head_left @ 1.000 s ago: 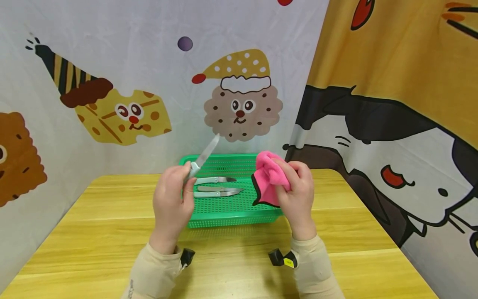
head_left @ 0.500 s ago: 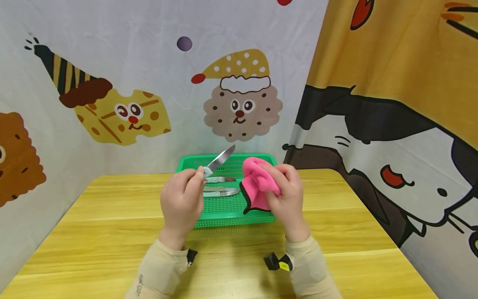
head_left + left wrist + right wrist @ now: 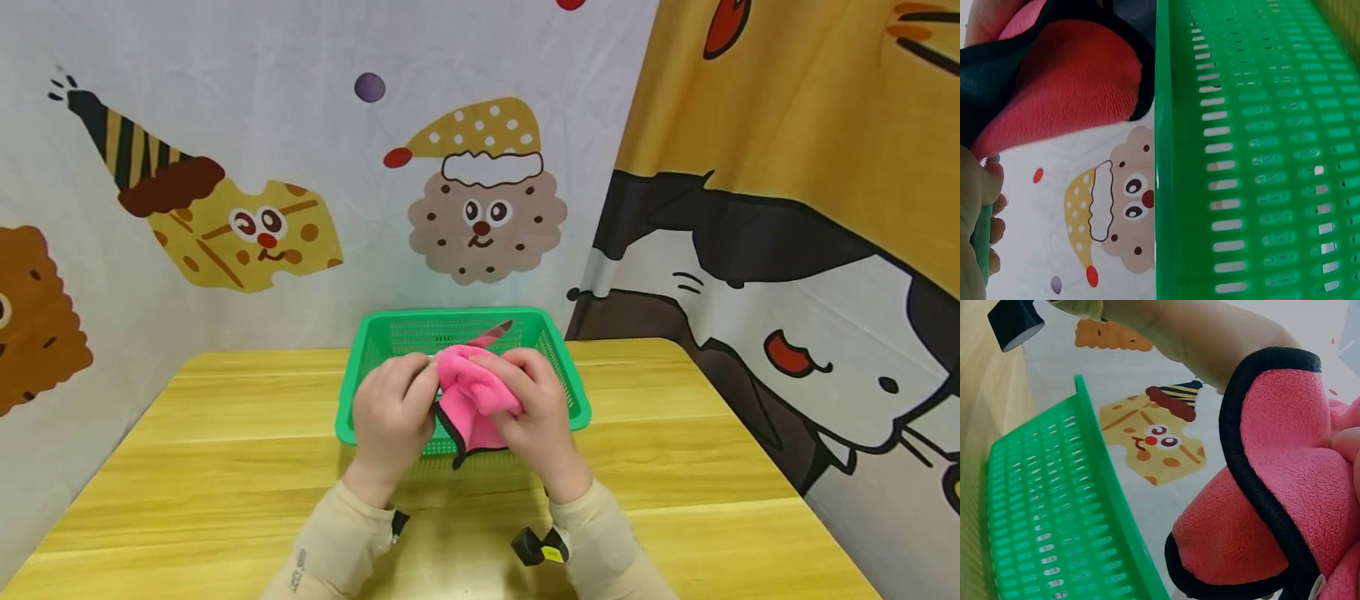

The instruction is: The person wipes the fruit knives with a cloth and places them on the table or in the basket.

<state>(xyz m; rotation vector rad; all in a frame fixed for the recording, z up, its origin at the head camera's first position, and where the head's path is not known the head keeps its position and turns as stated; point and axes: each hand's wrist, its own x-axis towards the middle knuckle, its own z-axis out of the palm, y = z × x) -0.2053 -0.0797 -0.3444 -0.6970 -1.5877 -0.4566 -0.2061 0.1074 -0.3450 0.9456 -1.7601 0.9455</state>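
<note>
My left hand [image 3: 393,412] grips the pale green handle [image 3: 983,240] of a small knife. The knife's blade tip [image 3: 495,333] points up and right and shows beyond a pink cloth [image 3: 471,385] with black edging. My right hand [image 3: 536,408] holds that cloth bunched against the knife, close to my left fingers, so the lower blade is covered. Both hands are raised over the front of a green mesh basket [image 3: 450,314]. In the right wrist view a fold of the cloth [image 3: 1285,425] hangs loose. The knives inside the basket are mostly hidden behind my hands.
The basket stands on a wood-grain table [image 3: 225,467] near its back edge. Behind it hangs a white curtain [image 3: 300,83] printed with cartoon food, and a yellow cartoon curtain [image 3: 780,125] is on the right. Small black wrist devices [image 3: 528,546] sit at both sleeves.
Both hands have come together: the left carried the knife right and turned it lower, the right brought the cloth left and onto the blade. The knives in the basket became mostly covered from view.
</note>
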